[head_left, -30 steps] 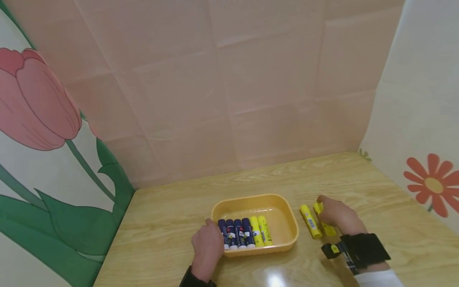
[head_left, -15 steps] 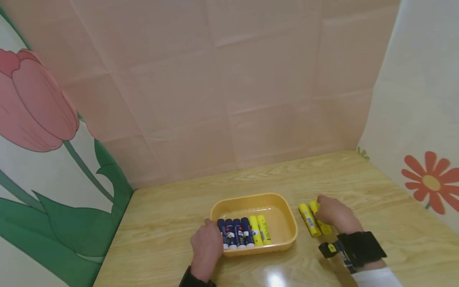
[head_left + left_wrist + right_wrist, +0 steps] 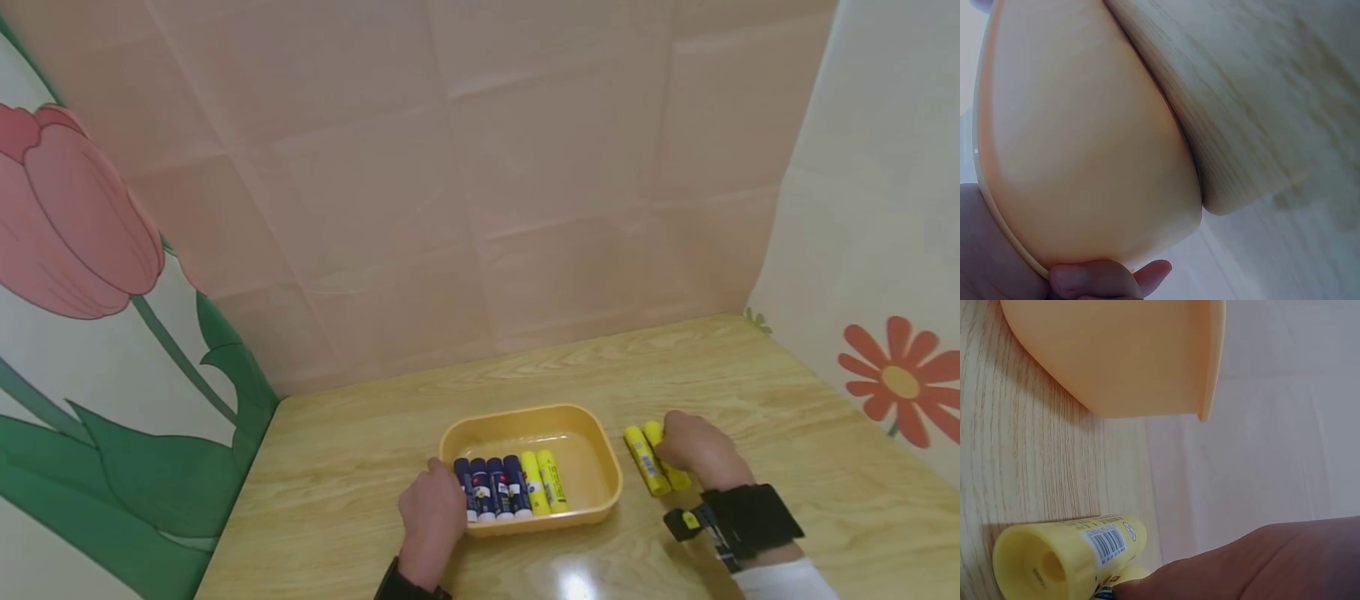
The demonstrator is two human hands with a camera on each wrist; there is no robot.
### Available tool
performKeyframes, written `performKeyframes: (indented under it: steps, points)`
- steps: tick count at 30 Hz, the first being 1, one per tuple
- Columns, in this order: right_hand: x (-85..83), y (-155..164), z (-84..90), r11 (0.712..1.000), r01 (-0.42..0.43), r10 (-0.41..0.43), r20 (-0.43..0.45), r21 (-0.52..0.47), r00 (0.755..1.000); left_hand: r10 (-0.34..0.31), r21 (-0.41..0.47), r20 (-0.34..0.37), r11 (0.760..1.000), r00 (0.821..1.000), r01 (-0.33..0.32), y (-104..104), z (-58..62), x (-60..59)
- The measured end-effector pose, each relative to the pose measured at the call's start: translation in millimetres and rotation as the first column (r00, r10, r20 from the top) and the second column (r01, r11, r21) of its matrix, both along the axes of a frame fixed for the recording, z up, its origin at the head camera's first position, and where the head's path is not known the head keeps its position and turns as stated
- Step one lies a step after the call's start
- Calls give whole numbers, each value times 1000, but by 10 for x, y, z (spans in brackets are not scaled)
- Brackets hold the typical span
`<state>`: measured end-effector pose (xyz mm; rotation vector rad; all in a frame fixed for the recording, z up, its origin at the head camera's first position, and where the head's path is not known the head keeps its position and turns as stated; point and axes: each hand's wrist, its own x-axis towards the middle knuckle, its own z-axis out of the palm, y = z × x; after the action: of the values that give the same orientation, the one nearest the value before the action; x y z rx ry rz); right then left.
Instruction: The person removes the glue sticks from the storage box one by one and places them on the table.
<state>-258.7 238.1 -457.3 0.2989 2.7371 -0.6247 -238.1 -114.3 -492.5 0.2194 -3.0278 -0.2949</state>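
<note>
My left hand (image 3: 433, 510) grips the left end of an orange-yellow plastic tray (image 3: 588, 479); in the left wrist view its fingers (image 3: 1094, 278) curl at the rim. Inside the tray lie several dark blue glue sticks (image 3: 497, 489) and two yellow glue sticks (image 3: 552, 481), side by side in a row. To the tray's right, a yellow glue stick (image 3: 647, 461) lies on the table, its hollow base toward the right wrist camera. Right beside it, my right hand (image 3: 699, 452) holds another yellow glue stick (image 3: 677, 478), which is partly hidden by the fingers.
The wood-grain table (image 3: 352, 467) runs back to a creased pinkish sheet (image 3: 465, 208). A tulip picture (image 3: 82, 217) stands along the left side and a flower-printed panel (image 3: 862, 250) along the right. Each wrist wears a black band (image 3: 753, 521).
My right hand has shifted its yellow glue stick leftward, closing the gap to the one lying beside it. The left hand stays at the tray.
</note>
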Motion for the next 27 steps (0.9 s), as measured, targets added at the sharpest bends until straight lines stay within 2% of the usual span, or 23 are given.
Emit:
performKeyframes:
  steps: [5,16,27]
  points:
    - [18,-20,8,1000,6,-6,-3,8,1000,7,-2,27,1000,1000,-6,7,11,4]
    - [25,-32,14,1000,16,-16,7,20,1000,9,0,38,1000,999,-9,13,18,6]
    - [30,-42,61,999,29,-29,15,13,999,2,-3,1,1000,1000,-2,0,16,9]
